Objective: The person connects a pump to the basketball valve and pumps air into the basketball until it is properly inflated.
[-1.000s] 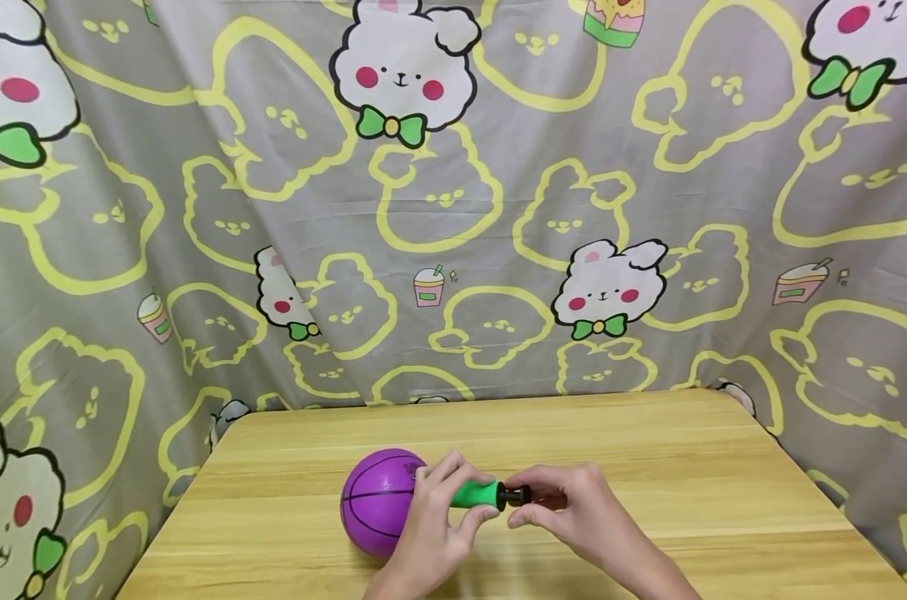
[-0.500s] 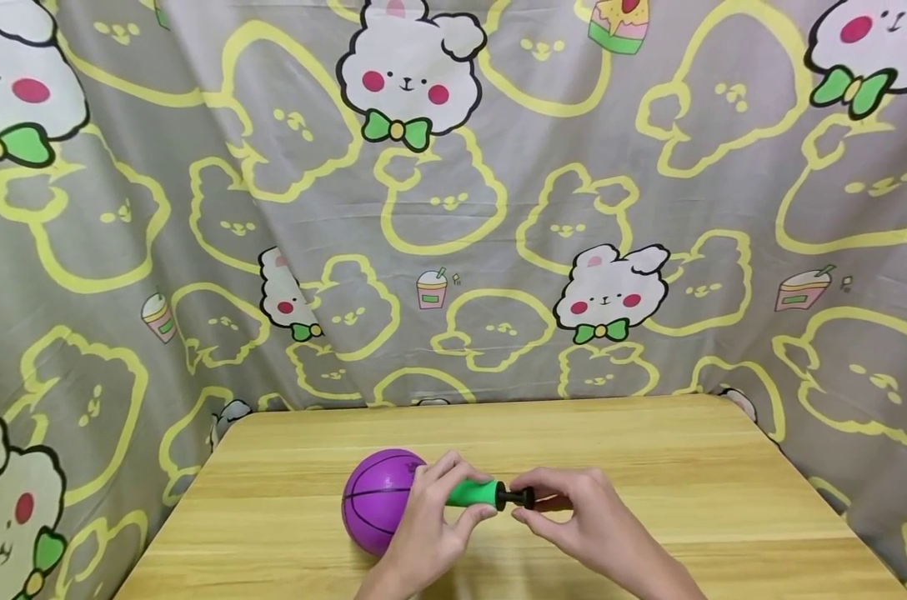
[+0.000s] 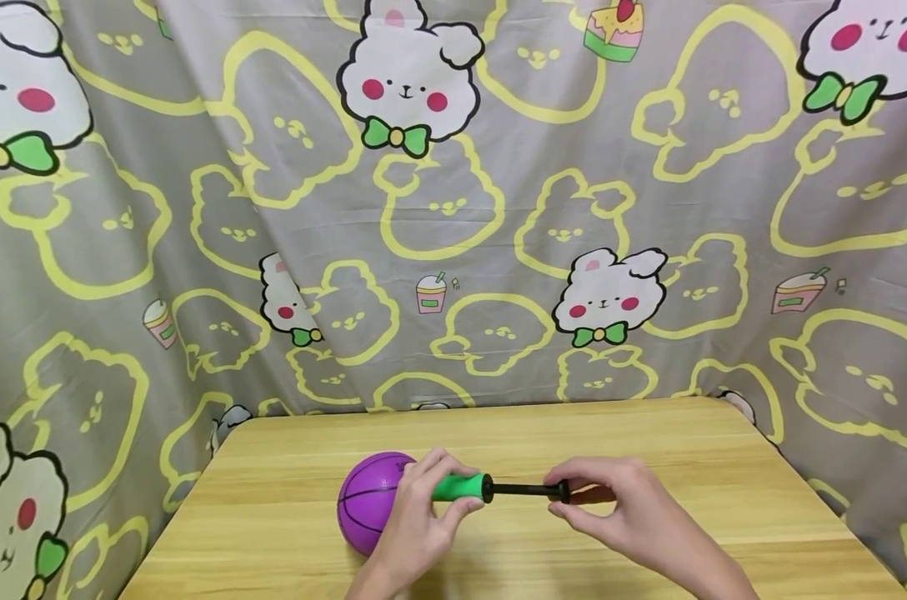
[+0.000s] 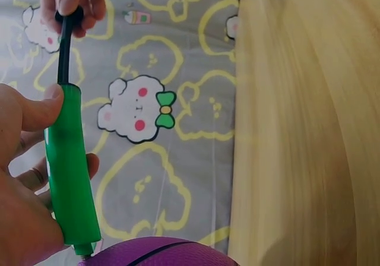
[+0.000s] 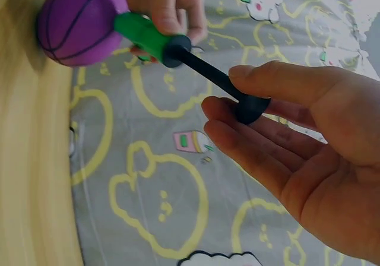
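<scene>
At 7 o'clock in the head view, a purple, black-lined rubbery ball (image 3: 368,493) rests on a pale wood-grain table (image 3: 648,450); dark print near its 1 o'clock edge is unreadable. At its 3 o'clock side, the left hand (image 3: 419,518) grips a green cylindrical hand pump (image 3: 459,487), whose narrow end meets the ball. A thin black rod (image 3: 523,489) extends towards 3 o'clock to a round black knob (image 3: 565,492), pinched by the right hand (image 3: 624,502).
</scene>
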The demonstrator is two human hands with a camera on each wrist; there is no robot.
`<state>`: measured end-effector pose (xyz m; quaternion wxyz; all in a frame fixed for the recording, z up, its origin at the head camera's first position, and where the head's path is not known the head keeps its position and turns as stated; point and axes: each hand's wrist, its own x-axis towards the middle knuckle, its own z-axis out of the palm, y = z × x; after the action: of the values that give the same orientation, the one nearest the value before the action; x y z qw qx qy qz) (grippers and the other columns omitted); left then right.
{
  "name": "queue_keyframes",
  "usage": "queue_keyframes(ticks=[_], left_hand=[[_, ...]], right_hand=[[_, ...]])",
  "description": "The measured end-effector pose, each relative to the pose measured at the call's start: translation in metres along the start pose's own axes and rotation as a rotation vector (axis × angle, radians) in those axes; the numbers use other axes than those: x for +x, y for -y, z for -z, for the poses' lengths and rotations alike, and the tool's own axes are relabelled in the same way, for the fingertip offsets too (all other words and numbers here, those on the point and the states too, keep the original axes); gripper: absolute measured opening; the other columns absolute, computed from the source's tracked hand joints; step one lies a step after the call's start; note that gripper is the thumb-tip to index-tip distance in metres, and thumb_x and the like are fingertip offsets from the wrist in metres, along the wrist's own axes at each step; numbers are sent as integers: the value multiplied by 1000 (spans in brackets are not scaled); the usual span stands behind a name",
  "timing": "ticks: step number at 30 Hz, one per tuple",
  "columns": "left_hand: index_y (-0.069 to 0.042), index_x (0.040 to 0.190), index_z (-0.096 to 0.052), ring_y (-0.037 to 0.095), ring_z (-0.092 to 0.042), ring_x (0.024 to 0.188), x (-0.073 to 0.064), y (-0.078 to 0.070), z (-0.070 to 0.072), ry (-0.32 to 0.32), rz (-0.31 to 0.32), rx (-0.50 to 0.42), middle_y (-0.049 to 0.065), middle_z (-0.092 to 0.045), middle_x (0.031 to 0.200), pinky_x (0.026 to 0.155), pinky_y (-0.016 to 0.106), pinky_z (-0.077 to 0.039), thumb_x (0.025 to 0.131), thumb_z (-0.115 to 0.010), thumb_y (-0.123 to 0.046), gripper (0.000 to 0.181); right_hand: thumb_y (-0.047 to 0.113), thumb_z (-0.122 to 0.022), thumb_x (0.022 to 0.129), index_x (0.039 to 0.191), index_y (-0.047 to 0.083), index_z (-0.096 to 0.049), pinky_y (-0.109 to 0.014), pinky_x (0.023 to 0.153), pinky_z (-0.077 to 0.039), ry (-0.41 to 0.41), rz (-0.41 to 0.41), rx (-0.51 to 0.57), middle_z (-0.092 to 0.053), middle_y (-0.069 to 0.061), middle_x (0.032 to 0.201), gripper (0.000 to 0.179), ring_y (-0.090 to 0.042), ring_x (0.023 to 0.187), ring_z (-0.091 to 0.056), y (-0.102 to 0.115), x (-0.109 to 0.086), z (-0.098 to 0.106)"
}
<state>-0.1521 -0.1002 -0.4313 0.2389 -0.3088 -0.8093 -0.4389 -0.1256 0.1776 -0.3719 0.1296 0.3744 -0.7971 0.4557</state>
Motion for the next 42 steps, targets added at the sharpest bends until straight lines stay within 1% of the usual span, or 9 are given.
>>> queue_keyframes(ticks=[5,9,12,15,20,26,31,37,42], left_hand=[[-28,108,-71,5,-49,78,1,1,3,-19,4,0,-19,-60,99,74,28,-38,87,-82,-26,24],[-29,108,-71,5,-48,75,1,1,5,-21,12,-1,-19,-60,99,71,28,-38,87,-82,-27,24],[-28,108,-71,5,-49,74,1,2,5,-25,4,8,-19,-60,99,72,28,-38,87,-82,-27,24],[-28,108,-71,5,-49,75,1,3,5,-32,3,10,-19,-60,99,72,28,-38,86,-83,-27,25],[-27,107,-72,4,-47,74,1,1,3,-41,-4,17,-18,-59,97,74,28,-37,86,-83,-26,24],[-25,106,-72,3,-50,80,0,-1,0,-48,-11,20,-18,-58,97,79,30,-34,85,-83,-24,24],[-26,106,-71,3,-54,88,-1,-3,-2,-27,13,-4,-19,-57,97,83,34,-33,86,-82,-25,23],[-28,105,-71,2,-55,88,-2,-4,-5,-10,31,-15,-20,-58,99,84,37,-33,86,-82,-27,22],[-29,105,-70,3,-55,91,-2,-6,-6,1,55,-29,-22,-58,100,86,37,-33,85,-83,-26,23]], right_hand=[[5,-80,89,106,17,-74,-28,69,-60,-5,-31,-4,-74,6,98,21,-9,83,-74,3,-4,14],[9,-80,89,109,17,-75,-29,70,-60,19,-63,14,-75,4,101,22,-11,86,-74,5,-7,24],[9,-81,88,113,14,-75,-28,71,-60,22,-40,12,-75,-2,106,26,-14,90,-74,4,-8,28],[7,-82,85,114,13,-75,-27,71,-59,-12,-22,11,-76,-4,105,31,-13,89,-74,3,-8,29],[7,-85,80,109,12,-77,-24,69,-58,-67,7,9,-77,0,97,30,-10,80,-74,0,-6,21],[8,-86,80,107,10,-77,-24,67,-58,-77,10,34,-78,-2,93,28,-10,78,-74,-3,-2,9],[10,-85,82,106,9,-77,-26,66,-58,-72,5,61,-77,-3,92,25,-10,77,-74,-6,0,-1],[16,-84,84,104,7,-77,-27,65,-59,-63,-22,84,-77,-2,93,23,-10,78,-74,-9,2,-14],[15,-84,83,104,9,-76,-27,65,-59,-87,1,87,-77,-2,93,23,-10,78,-74,-11,3,-24]])
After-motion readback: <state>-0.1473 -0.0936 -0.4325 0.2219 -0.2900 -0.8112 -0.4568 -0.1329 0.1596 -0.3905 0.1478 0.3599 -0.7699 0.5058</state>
